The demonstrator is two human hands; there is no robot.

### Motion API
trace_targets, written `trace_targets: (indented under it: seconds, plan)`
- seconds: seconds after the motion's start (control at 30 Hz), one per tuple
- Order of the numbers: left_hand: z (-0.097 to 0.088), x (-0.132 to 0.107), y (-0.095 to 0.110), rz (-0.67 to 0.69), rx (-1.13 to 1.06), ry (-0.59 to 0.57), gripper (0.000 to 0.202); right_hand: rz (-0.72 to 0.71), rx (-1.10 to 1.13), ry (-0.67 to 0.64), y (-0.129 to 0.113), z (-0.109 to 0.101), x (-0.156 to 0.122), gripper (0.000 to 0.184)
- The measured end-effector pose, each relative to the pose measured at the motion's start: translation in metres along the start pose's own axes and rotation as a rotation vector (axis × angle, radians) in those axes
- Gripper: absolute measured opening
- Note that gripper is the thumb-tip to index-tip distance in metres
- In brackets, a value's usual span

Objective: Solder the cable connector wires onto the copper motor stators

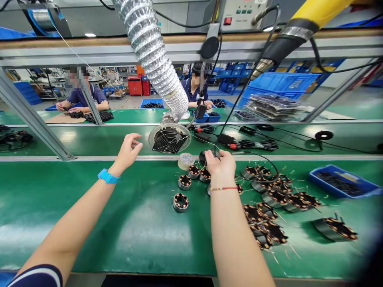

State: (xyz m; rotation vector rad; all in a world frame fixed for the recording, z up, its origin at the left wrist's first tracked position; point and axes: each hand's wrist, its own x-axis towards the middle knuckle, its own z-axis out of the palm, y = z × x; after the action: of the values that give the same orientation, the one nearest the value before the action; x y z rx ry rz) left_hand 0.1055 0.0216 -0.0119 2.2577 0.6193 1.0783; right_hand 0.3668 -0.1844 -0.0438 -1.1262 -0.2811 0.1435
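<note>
My left hand (129,150) is raised over the green bench (89,215), fingers loosely curled and apart, holding nothing; a blue band is on its wrist. My right hand (220,164) reaches to the bench's far edge, fingers closed round a small dark part with thin wires that I cannot make out. Just left of it lie three small wound copper coils (184,181), with one more (180,201) nearer me. A small roll of clear tape (185,160) stands behind them.
Several larger wound coils (269,215) cover the bench's right side, beside a blue tray (341,181). A fan on a silver hose (169,139) sits ahead; a yellow-and-black nozzle (281,44) hangs above. Two people work at the far bench.
</note>
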Motion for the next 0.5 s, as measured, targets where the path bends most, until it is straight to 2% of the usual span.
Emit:
trace_targets:
  seconds: [0.1, 0.17, 0.27, 0.3, 0.33, 0.37, 0.4, 0.43, 0.5]
  plan:
    - [0.012, -0.007, -0.025, -0.082, 0.021, -0.058, 0.031, -0.022, -0.003, 0.053, 0.007, 0.004, -0.046, 0.022]
    - [0.022, -0.011, -0.042, -0.118, 0.049, -0.118, 0.028, -0.046, -0.025, -0.042, 0.009, 0.014, -0.084, 0.022]
    - [0.042, -0.009, -0.06, -0.127, 0.091, -0.241, 0.023, -0.008, -0.097, -0.446, 0.012, 0.034, -0.144, 0.007]
    - [0.051, -0.006, -0.065, -0.119, 0.103, -0.281, 0.021, -0.006, -0.14, -0.645, 0.016, 0.039, -0.162, 0.004]
    - [0.059, -0.002, -0.068, -0.108, 0.113, -0.315, 0.02, -0.059, -0.266, -0.979, 0.022, 0.043, -0.179, 0.009]
    - [0.069, 0.004, -0.069, -0.095, 0.122, -0.342, 0.021, -0.134, -0.384, -1.237, 0.029, 0.045, -0.194, 0.014]
    - [0.079, 0.011, -0.07, -0.08, 0.129, -0.361, 0.022, -0.231, -0.508, -1.373, 0.039, 0.046, -0.205, 0.015]
    - [0.089, 0.018, -0.069, -0.064, 0.132, -0.375, 0.024, -0.317, -0.653, -1.45, 0.049, 0.046, -0.214, 0.012]
    - [0.111, 0.036, -0.062, -0.033, 0.121, -0.393, 0.03, -0.42, -0.848, -1.535, 0.068, 0.044, -0.223, 0.015]
